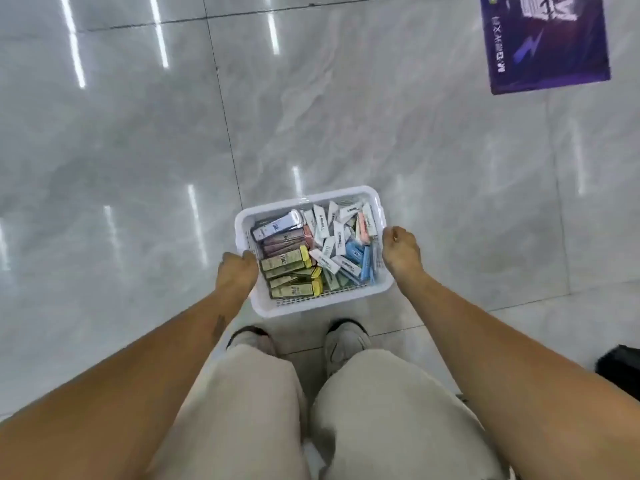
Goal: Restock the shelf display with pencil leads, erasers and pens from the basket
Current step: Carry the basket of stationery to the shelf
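We stood on glossy grey marble tiles [346, 116], purple floor sticker [543, 43] ahead.
Our left hand [239, 271] and right hand [400, 252] gripped the white basket [311, 304] by its sides, above our shoes [346, 341].

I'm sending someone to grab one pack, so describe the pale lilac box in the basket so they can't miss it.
Find the white basket that the left hand and right hand grip by its sides, over the grey tiled floor. Inside, long boxes are stacked along the left-hand side. The pale lilac box is the farthest of that stack; its neighbours are mauve, then olive with yellow ends.
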